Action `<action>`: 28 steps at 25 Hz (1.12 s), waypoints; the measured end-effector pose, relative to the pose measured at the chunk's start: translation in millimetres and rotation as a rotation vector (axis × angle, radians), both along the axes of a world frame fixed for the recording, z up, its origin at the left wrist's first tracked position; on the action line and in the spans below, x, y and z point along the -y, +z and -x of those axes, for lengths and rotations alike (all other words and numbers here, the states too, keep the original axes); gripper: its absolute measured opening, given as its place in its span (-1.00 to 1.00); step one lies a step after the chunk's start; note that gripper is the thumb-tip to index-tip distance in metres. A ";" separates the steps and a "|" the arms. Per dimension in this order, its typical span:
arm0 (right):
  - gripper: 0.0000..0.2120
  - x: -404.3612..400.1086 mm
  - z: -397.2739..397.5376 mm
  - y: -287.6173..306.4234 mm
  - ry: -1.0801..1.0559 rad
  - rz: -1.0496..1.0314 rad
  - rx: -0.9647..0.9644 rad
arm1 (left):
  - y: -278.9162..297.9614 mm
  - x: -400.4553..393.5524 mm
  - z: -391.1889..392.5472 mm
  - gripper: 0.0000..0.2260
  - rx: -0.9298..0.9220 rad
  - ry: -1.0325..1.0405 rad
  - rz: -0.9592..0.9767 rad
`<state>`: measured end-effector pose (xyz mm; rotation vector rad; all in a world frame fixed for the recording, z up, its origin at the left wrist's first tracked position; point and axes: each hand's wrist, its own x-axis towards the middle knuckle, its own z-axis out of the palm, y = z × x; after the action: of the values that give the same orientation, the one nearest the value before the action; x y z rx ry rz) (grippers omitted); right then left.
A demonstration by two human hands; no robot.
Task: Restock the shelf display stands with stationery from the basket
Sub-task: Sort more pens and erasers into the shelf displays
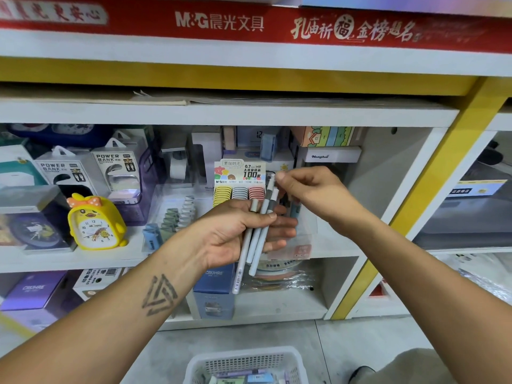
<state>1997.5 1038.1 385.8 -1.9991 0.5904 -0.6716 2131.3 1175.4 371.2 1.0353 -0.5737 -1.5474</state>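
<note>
At the bottom edge, nearest you, the white perforated basket (246, 365) sits on the grey floor with a few pastel stationery items lying inside it. Above it, your left hand (238, 231) is raised in front of the shelf, fingers curled around a small bundle of pale pens (256, 239), your thumb lying across their barrels; the pens tilt slightly, tips up and to the right, and the lowest end shows a barcode label. Your right hand (307, 189) reaches in from the right, thumb and forefinger pinching the top of one of those pens, the other fingers curled loosely behind. Just behind the pen tips stands the lead-refill display stand (239, 180), with yellow, grey and pink rows under a header card. Beside it on the same shelf (221, 113), to the left, a clear stand holds rolled pastel items (173, 217). Further left, a yellow duck alarm clock (95, 221) stands before power bank boxes (116, 167).
</note>
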 end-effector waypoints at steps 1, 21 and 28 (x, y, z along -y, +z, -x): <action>-0.88 -0.7 0.4 0.4 0.029 -0.075 0.008 | -0.2 1.9 1.8 -0.72 -0.003 -0.003 0.005; -0.95 43.0 24.2 -22.0 -0.273 0.533 -0.188 | 1.3 11.3 9.6 -0.53 0.082 0.142 -0.088; -0.89 45.0 22.4 -24.1 -0.226 0.459 -0.237 | 2.5 9.8 9.9 -0.48 0.072 0.131 -0.082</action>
<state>1975.1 993.1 361.7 -2.4858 0.8755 -0.7618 2121.5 1165.6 373.8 1.1720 -0.4850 -1.4326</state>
